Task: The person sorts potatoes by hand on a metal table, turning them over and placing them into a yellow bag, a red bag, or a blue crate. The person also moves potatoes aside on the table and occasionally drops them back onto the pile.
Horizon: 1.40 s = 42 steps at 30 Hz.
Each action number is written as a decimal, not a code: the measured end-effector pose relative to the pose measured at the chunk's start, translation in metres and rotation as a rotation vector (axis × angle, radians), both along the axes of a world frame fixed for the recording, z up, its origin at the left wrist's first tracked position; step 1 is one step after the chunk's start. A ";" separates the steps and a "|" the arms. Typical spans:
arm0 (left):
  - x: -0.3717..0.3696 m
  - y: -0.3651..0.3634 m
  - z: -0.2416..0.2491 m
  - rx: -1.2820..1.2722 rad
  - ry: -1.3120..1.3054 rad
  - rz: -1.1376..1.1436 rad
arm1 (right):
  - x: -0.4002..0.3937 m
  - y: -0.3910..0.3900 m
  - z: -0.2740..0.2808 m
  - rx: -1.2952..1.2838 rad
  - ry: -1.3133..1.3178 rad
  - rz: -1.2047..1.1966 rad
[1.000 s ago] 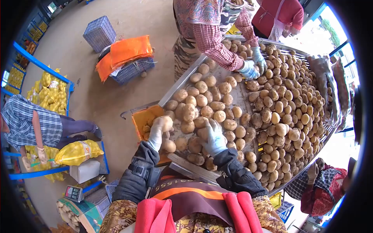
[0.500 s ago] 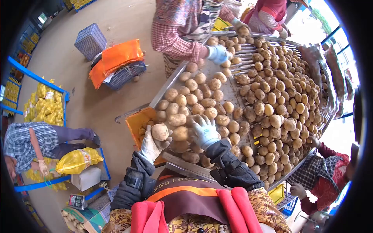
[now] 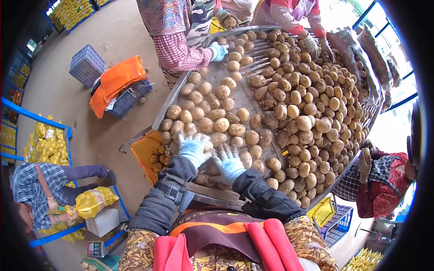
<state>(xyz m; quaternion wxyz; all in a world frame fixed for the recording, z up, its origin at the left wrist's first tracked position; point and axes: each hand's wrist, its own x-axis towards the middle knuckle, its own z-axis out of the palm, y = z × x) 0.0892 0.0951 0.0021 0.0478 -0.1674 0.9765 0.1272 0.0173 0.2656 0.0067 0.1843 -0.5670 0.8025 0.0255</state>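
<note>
My left hand (image 3: 193, 150), in a pale blue and white work glove, lies over the potatoes near the table's front left corner. Its fingers are stretched out and touch the potatoes beneath. Beside it, my right hand (image 3: 229, 165) in a similar glove rests with spread fingers on potatoes close to the front edge. Neither palm shows, and some potatoes are covered by the hands. Loose round potatoes (image 3: 221, 124) lie ahead of both hands on the metal sorting table (image 3: 266, 105). An orange chute (image 3: 143, 156) with potatoes in it sits left of my left hand.
A large potato heap (image 3: 312, 122) covers the table's right side. Co-workers' gloved hands (image 3: 219, 52) work at the far edge; another person (image 3: 384, 180) stands at right. Crates with orange sacks (image 3: 118, 81) stand on the floor at left, near a person handling a yellow net bag (image 3: 95, 201).
My left hand held a potato by the orange chute; that potato is gone from it, and the hand has moved right onto the table's potatoes. My right hand has shifted nearer the front edge.
</note>
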 end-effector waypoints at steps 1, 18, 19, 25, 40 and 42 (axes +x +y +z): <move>0.001 -0.006 0.008 0.027 -0.061 0.006 | 0.006 -0.009 -0.004 0.029 0.049 0.008; 0.088 -0.104 -0.032 0.025 0.251 0.197 | -0.181 -0.107 -0.027 -0.683 0.151 -0.342; 0.073 -0.106 -0.023 0.058 0.318 0.209 | -0.202 -0.119 -0.020 -0.609 0.088 -0.390; -0.047 -0.140 0.003 -0.017 0.404 0.048 | -0.211 -0.177 -0.034 -0.363 0.154 -0.299; -0.059 -0.105 -0.026 0.009 0.210 -0.134 | -0.231 -0.275 -0.022 -0.305 -0.203 -0.169; -0.037 -0.100 -0.020 0.068 0.135 -0.132 | -0.214 -0.261 -0.012 -0.250 -0.210 -0.055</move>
